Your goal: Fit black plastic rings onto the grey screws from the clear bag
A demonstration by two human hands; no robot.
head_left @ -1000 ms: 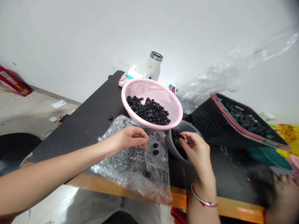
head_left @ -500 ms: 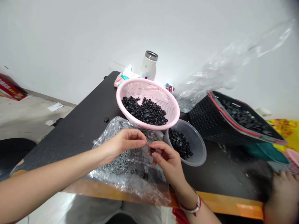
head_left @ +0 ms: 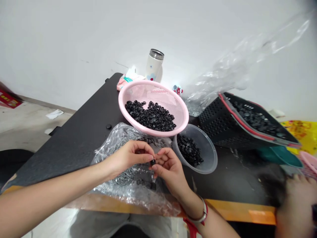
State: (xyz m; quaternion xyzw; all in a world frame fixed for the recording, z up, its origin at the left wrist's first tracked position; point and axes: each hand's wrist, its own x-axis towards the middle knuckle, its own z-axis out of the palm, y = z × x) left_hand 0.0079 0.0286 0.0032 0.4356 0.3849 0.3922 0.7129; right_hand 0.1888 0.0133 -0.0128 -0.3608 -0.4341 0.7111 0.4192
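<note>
The curled fingertips of the left hand (head_left: 127,156) and right hand (head_left: 169,172) pinch a small black ring-shaped plastic cap (head_left: 153,162) between them. It looks light and stiff, best held by its rim. A pink plastic mesh colander (head_left: 120,105) sits at twelve o'clock.
</note>
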